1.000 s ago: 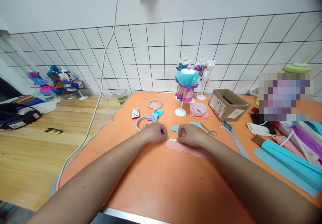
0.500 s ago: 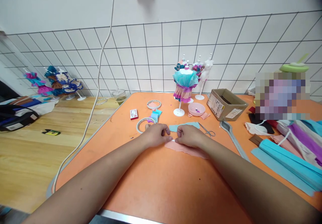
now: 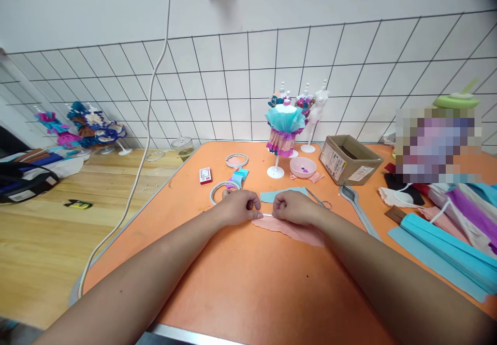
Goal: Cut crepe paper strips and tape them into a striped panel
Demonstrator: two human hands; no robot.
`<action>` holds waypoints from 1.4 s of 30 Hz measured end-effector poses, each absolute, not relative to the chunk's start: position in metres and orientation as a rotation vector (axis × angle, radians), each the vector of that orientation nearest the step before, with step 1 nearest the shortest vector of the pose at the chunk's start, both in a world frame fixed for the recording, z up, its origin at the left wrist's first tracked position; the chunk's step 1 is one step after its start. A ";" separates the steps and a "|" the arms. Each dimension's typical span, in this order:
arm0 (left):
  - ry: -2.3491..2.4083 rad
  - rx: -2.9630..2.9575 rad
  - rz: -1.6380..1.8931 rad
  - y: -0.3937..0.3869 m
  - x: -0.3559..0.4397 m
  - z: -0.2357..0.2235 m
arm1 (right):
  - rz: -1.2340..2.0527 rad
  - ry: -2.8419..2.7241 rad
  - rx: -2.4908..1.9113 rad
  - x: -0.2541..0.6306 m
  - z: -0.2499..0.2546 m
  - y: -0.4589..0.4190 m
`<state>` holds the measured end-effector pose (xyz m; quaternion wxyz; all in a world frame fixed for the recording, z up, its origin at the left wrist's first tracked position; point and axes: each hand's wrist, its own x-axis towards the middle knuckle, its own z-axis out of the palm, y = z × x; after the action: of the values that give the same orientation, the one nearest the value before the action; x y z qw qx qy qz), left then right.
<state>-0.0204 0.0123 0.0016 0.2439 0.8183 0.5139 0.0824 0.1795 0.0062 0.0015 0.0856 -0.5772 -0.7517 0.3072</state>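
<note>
1. Two bare hands are at the far edge of a pink sheet [image 3: 292, 231], which lies on the orange counter [image 3: 217, 288], nearer the viewer than the pink bowl [image 3: 298, 175].
2. The left hand [image 3: 239, 208], in front of the bowl and to its left, has curled fingers, with the thumb tip by the left end of a white strip [image 3: 267, 215]; whether thumb and fingers are clamped on anything, I cannot tell.
3. The right hand [image 3: 295, 208], almost straight in front of the bowl, is curled too, fingertips down at the sheet's edge; its own back hides the grip, so I cannot tell whether it is clamped.
4. The hands are apart from each other, and a short stretch of the strip shows between them, in front of the bowl and a little to its left.
5. Between the bowl and the pink sheet lies a light blue piece [image 3: 267, 197], partly covered by the right hand; the scissors [image 3: 317, 197] lie in front of the bowl and slightly to its right.
6. Left of the bowl are a tape roll [image 3: 212, 194] just beside the left hand, a second roll [image 3: 227, 162] farther back, and a red-and-white box [image 3: 205, 176].
7. Just left of the bowl stands a dress form [image 3: 286, 122] in turquoise ruffles; right of it sits a cardboard box [image 3: 333, 162].
</note>
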 end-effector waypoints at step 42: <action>1.114 1.979 0.487 0.010 -0.021 0.014 | 0.842 -2.263 -1.569 0.192 0.028 -0.013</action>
<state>-0.0210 0.0100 0.0138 0.3981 0.7816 0.4400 0.1924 0.1922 -0.0126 0.0275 0.1304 -0.5403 -0.7792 0.2898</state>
